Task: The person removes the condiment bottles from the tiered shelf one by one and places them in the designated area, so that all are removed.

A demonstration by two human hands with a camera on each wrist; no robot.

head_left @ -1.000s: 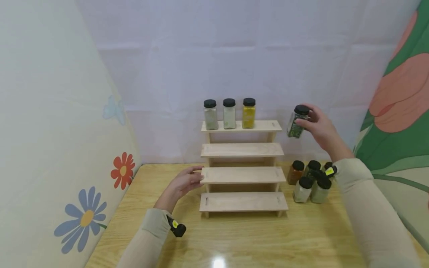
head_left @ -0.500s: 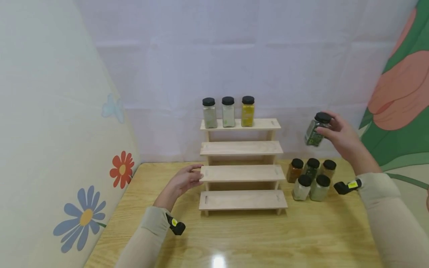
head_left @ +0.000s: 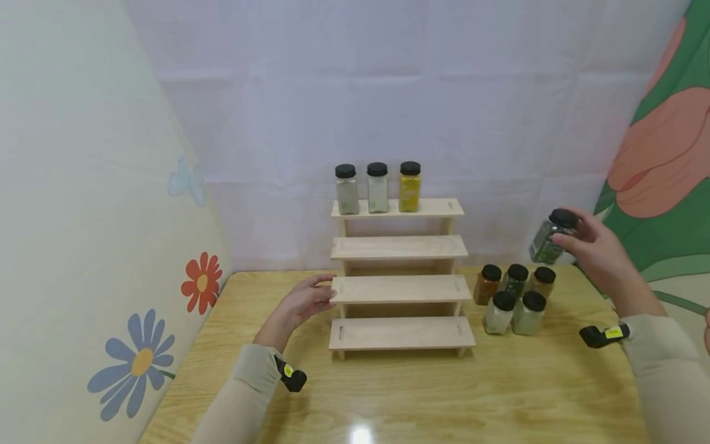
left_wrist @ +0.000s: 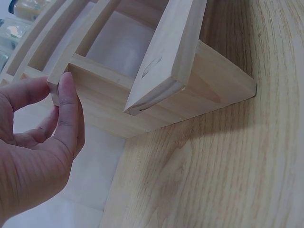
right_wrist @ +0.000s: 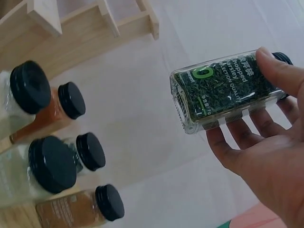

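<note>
My right hand (head_left: 601,256) holds a spice jar of chopped parsley (head_left: 549,240), black-lidded and tilted, up in the air behind and right of the jar group. In the right wrist view the parsley jar (right_wrist: 225,88) lies between thumb and fingers, its label showing. At the left end of the wooden tiered rack (head_left: 399,288), my left hand (head_left: 302,302) pinches the end of the second step from the bottom. The left wrist view shows thumb and fingertips on that step's corner. Three jars stand on the top step, one of them yellow (head_left: 410,190).
Several black-lidded spice jars stand grouped right of the rack: a reddish one (head_left: 488,287), a white one (head_left: 499,314), a pale green one (head_left: 529,314), a brown one (head_left: 542,283) and a dark green one (head_left: 514,282). A white cloth (head_left: 277,123) hangs behind the table (head_left: 388,394).
My right hand has carried the parsley jar rightward and down, away from the rack's top step, to behind the jar group. The left hand keeps its place on the rack.
</note>
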